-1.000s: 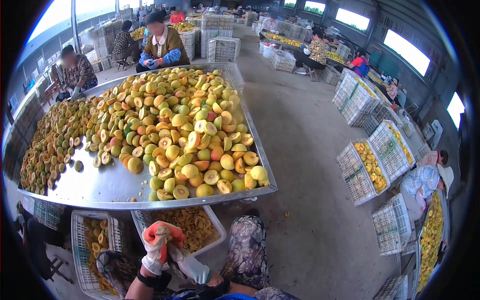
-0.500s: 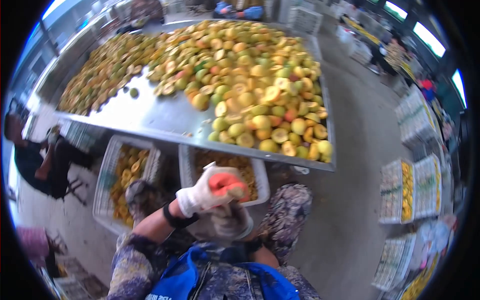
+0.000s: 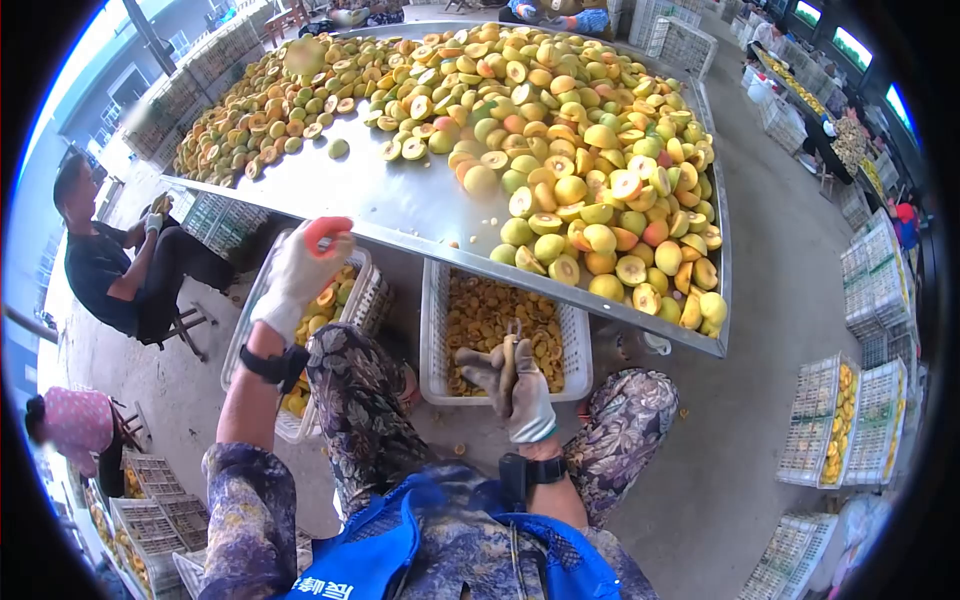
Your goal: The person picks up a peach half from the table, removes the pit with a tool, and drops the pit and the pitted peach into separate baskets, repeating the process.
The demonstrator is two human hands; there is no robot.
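My left hand (image 3: 303, 272), in a white glove with orange-red fingers, is at the metal table's (image 3: 400, 240) front edge, above the left crate (image 3: 372, 292) of cut yellow fruit. Its fingers are curled, and whatever they may hold is hidden. My right hand (image 3: 522, 392), in a soiled grey-white glove, grips a small tool (image 3: 508, 365) with a tan handle and metal loop tip. This hand is over the near side of a white crate (image 3: 432, 345) holding small brownish-yellow pieces (image 3: 490, 310). Halved yellow-green fruit (image 3: 590, 170), resembling peaches, is heaped on the table.
A seated person (image 3: 105, 260) works at the left, and a person in pink (image 3: 80, 425) is behind. At the far table edge show someone's blue sleeves (image 3: 585, 20). Stacked crates (image 3: 815, 420) line the right side. My knees (image 3: 630, 420) flank the middle crate.
My hands, close together in front of me before, are now apart. The left has moved left and up to the table edge; the right is over the middle crate with the tool showing. The view has shifted.
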